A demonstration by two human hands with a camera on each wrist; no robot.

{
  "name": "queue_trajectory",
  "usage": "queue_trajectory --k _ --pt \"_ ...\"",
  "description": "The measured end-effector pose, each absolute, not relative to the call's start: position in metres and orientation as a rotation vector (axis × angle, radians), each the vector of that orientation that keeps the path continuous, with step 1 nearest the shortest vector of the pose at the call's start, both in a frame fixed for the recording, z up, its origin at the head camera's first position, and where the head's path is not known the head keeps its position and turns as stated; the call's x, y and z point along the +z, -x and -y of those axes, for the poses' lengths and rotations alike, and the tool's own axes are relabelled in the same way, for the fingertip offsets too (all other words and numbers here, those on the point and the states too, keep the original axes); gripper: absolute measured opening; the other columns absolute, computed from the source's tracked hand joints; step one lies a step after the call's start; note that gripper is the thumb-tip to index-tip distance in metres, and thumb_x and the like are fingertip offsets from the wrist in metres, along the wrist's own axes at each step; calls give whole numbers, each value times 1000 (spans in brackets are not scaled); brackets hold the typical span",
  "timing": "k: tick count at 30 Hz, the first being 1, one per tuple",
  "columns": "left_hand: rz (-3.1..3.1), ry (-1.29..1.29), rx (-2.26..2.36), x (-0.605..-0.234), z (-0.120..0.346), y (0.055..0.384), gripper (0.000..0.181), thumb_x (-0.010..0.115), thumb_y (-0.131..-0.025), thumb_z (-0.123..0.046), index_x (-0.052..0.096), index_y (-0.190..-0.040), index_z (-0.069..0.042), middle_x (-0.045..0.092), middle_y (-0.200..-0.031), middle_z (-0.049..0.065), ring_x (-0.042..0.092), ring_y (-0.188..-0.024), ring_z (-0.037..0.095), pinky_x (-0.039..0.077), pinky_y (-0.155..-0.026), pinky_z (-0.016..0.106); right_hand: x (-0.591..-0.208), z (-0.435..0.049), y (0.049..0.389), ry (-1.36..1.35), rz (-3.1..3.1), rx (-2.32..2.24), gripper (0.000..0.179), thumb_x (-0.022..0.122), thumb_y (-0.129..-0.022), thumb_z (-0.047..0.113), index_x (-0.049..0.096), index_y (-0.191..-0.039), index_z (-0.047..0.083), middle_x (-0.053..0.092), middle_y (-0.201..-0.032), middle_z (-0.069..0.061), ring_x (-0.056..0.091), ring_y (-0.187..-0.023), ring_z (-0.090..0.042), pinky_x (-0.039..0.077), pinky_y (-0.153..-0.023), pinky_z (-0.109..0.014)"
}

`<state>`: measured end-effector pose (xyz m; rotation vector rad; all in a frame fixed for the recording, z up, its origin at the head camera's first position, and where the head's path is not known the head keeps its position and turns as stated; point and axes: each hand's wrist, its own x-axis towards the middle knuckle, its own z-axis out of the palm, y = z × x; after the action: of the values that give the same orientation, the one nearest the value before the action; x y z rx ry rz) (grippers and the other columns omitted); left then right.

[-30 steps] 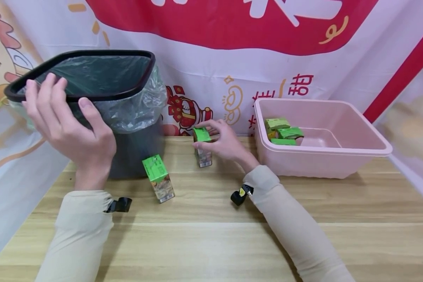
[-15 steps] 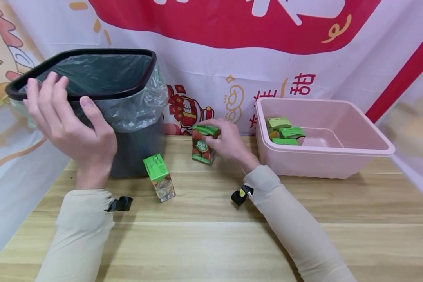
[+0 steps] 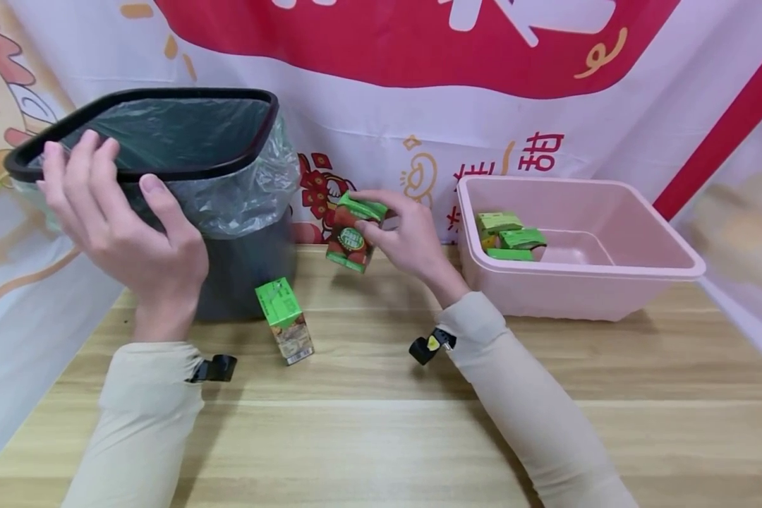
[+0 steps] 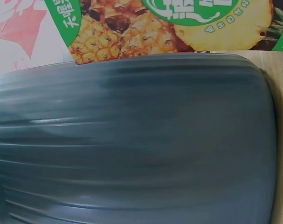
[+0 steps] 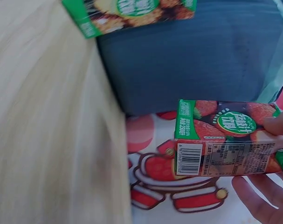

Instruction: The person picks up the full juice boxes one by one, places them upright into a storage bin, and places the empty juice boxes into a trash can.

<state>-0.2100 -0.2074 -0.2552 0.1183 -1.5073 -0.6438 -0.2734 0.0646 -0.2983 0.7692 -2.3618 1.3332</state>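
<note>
My right hand (image 3: 409, 236) pinches a strawberry juice carton (image 3: 349, 243) between thumb and fingers, tilted and lifted above the table. The right wrist view shows the barcode side of that juice carton (image 5: 216, 156). My left hand (image 3: 127, 219) lies against the near rim of a dark trash bin (image 3: 244, 268), fingers fairly straight. A plastic bag lines the bin and folds over its outside. Beside the bin a pineapple juice carton (image 3: 286, 321) stands upright on the table; in the left wrist view its pineapple picture (image 4: 132, 32) overlaps the bin wall (image 4: 146, 140).
On the right stands a pink plastic tub (image 3: 578, 293), with several green-topped cartons (image 3: 522, 238) at its left end. A printed cloth (image 3: 381, 120) hangs behind the wooden table (image 3: 355, 437).
The strawberry carton stood on the table, was turned so its front shows, then rose and shifted left in my right hand. The left hand and the pineapple carton stay put.
</note>
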Motion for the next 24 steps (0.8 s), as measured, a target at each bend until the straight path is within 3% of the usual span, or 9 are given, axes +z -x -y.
queue_trajectory --k 7,19,24 --pt "1498 -113 -643 -254 207 209 44 51 -97 -32 71 -130 -9 66 -144 -5 44 -152 19 15 -135 36 -279 -61 263 -764 2232 1400 39 76 -98 19 73 -137 21 71 -139 -5 69 -109 -17 63 -85 -33" --pt "1505 -118 -651 -254 208 210 45 52 -98 -33 71 -130 -9 66 -145 -4 43 -152 18 15 -135 35 -249 -65 259 -782 2041 1464 40 74 -99 14 71 -139 16 71 -136 -5 67 -106 -14 62 -85 -27" --pt "1508 -128 -645 -255 211 210 45 52 -98 -34 71 -131 -10 66 -146 -5 43 -152 17 15 -135 35 -231 -61 258 -769 1981 1545 41 73 -99 13 70 -140 15 70 -137 -5 68 -107 -15 64 -86 -30"
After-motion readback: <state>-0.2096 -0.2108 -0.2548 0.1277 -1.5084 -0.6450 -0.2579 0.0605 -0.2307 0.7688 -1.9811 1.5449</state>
